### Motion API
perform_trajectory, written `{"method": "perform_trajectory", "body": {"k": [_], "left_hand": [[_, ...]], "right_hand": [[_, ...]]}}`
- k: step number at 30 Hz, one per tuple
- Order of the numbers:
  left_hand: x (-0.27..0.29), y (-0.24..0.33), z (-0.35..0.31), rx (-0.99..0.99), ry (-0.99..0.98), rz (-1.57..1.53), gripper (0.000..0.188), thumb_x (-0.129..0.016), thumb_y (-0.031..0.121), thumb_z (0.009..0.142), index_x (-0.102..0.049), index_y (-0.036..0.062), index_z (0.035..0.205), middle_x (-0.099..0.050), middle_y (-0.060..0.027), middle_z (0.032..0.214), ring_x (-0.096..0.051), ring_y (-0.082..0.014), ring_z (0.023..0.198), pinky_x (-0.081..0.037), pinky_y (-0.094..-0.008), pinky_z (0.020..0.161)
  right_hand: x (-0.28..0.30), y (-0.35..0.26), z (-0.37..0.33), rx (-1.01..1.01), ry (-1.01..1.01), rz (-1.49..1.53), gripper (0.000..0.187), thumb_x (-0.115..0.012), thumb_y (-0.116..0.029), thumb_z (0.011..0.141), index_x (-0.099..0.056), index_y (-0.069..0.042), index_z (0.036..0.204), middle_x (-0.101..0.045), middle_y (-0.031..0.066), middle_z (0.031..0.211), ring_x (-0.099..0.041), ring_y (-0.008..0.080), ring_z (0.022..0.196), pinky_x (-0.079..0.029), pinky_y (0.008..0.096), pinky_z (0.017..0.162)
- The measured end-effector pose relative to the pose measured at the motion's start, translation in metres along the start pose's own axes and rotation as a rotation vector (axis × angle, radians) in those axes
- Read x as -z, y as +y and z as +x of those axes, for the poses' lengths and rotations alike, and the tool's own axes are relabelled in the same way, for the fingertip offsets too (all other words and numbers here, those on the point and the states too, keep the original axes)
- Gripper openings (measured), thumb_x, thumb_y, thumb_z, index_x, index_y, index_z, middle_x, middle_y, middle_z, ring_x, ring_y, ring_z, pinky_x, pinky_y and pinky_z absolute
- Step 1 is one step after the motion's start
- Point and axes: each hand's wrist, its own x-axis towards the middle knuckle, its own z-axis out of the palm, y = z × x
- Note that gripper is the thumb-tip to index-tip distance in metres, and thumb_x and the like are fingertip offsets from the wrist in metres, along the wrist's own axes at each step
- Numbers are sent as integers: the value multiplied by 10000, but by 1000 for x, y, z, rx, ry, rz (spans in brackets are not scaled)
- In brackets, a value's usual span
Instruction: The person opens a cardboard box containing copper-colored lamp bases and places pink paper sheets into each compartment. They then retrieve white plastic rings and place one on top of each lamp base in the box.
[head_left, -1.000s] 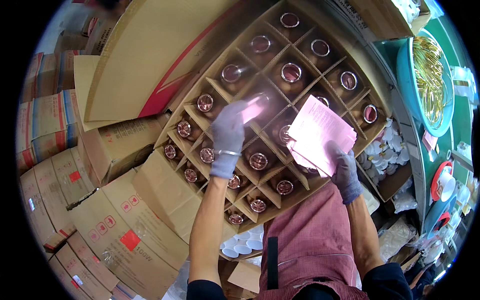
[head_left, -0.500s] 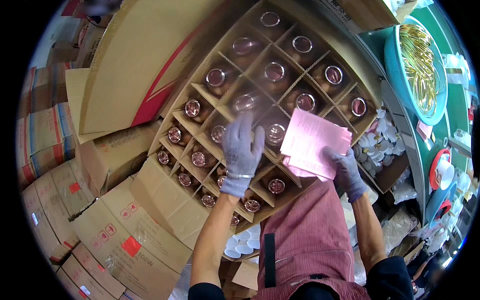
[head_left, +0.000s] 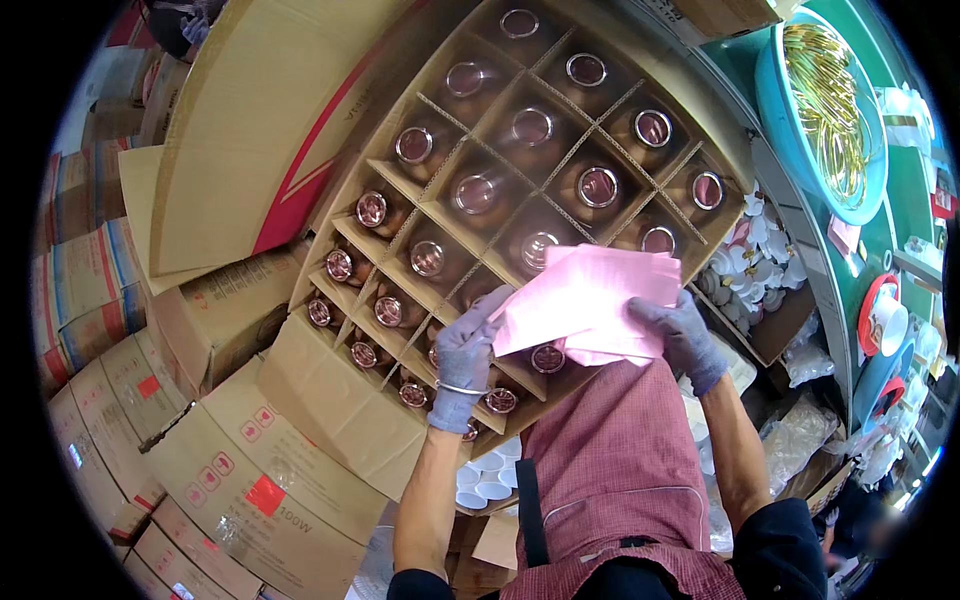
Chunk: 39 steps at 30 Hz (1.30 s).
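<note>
Pink paper sheets lie fanned in a loose stack across both my hands, over the near part of a large cardboard box. My right hand, in a grey glove, is closed on the stack's right side. At the left edge, the gloved fingers of my left hand pinch a sheet. Below the paper, cardboard dividers split the box into square cells. Most visible cells hold a round, silver-rimmed piece with a shiny pinkish centre. The sheets and my hands hide some near cells.
A tall open flap stands at the box's left. Stacked cartons fill the lower left. To the right, a turquoise basin holds gold wire-like strands, above a carton of white pieces. White cups sit beneath the box.
My left hand has come down from above the cells and taken the stack's left edge. The sheets have shifted down and left, spreading wider. My right hand keeps its hold.
</note>
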Motion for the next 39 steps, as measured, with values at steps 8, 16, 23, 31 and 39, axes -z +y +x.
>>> {"method": "perform_trajectory", "body": {"k": [8, 16, 23, 31, 39], "left_hand": [[-12, -1, -21, -178, -36, 246, 271, -470, -35, 888, -661, -43, 1080, -662, -119, 1132, -635, -198, 1033, -502, -323, 935], [-31, 39, -37, 159, -251, -154, 487, -560, 162, 944, -430, -43, 1366, -563, -120, 1288, -568, -190, 1141, -452, -318, 982], [-31, 16, -1, -224, 226, 222, 249, -534, 56, 941, -603, -81, 1138, -680, -145, 911, -668, -182, 740, -564, -295, 638], [-68, -6, 59, -675, 92, 1475, 457, -599, 193, 873, -502, -5, 1273, -505, -232, 1242, -538, -379, 1090, -453, -448, 924], [-58, -25, 35, -737, 16, 1388, 388, -620, 248, 875, -573, -20, 1151, -582, -154, 1151, -567, -330, 1005, -456, -432, 883]], "right_hand": [[9, -2, -30, -134, -60, 338, 411, -678, -70, 843, -533, 16, 1218, -635, 124, 1100, -666, 213, 927, -581, 337, 800], [-6, 15, -26, -89, -78, 89, 406, -743, -70, 797, -597, 18, 1165, -654, 77, 1052, -645, 154, 901, -549, 293, 796], [27, 23, -30, 69, 234, 145, 354, -733, -107, 824, -580, 11, 1120, -643, 59, 1009, -634, 152, 872, -543, 296, 766], [28, 26, -34, 67, 281, 211, 359, -698, -104, 854, -558, 9, 1164, -628, 68, 1041, -629, 162, 904, -541, 305, 783], [29, 21, -34, 64, 191, 110, 313, -704, -116, 853, -596, 15, 1116, -645, 50, 1013, -625, 125, 871, -526, 279, 767]]}}
